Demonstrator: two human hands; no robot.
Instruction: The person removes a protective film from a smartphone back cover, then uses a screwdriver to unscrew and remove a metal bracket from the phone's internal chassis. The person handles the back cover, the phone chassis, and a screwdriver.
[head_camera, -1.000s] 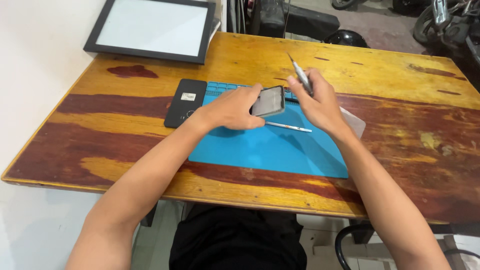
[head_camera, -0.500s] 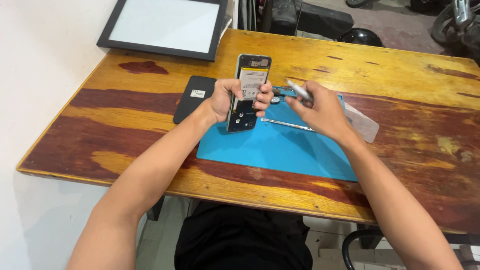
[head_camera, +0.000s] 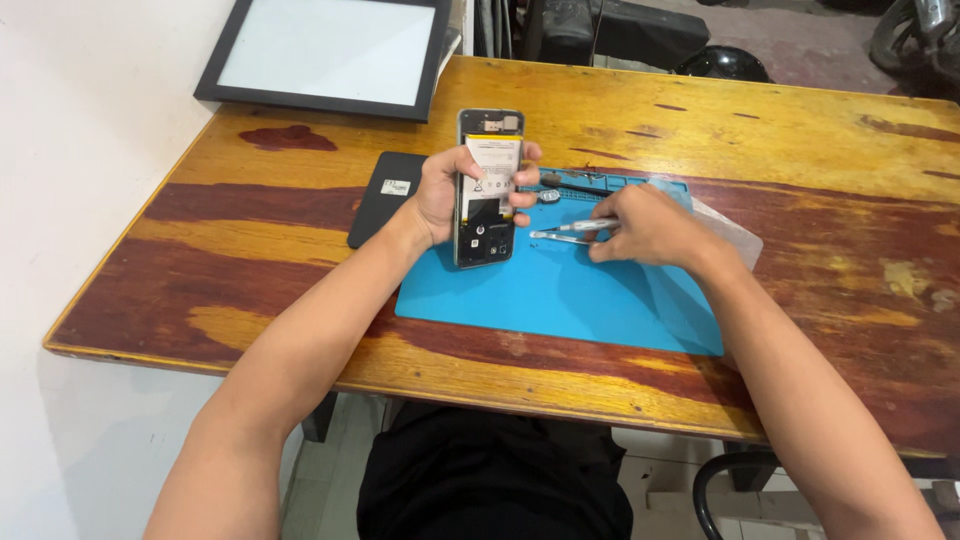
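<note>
At the upper left of the frame I see a black-framed white panel (head_camera: 330, 52) lying on the wooden table (head_camera: 780, 130). Below and right of it, a black phone back cover (head_camera: 383, 198) lies flat on the wood, touching the left edge of the blue work mat (head_camera: 560, 295). Just right of the cover, my left hand (head_camera: 447, 190) is clamped around an opened smartphone (head_camera: 487, 185), held upright and tilted toward me above the mat's upper left corner, its battery and inner boards showing; my thumb presses one long edge and my fingers wrap the other. Right of the phone, a small round part (head_camera: 548, 196) and a dark thin tool (head_camera: 575, 186) rest near the mat's top edge. At frame centre my right hand (head_camera: 645, 225) rests low on the mat, fingers pinched together on metal tweezers (head_camera: 565, 234) whose tips point left toward the phone. Under that wrist a clear plastic sheet (head_camera: 735, 235) overlaps the mat's right corner.
</note>
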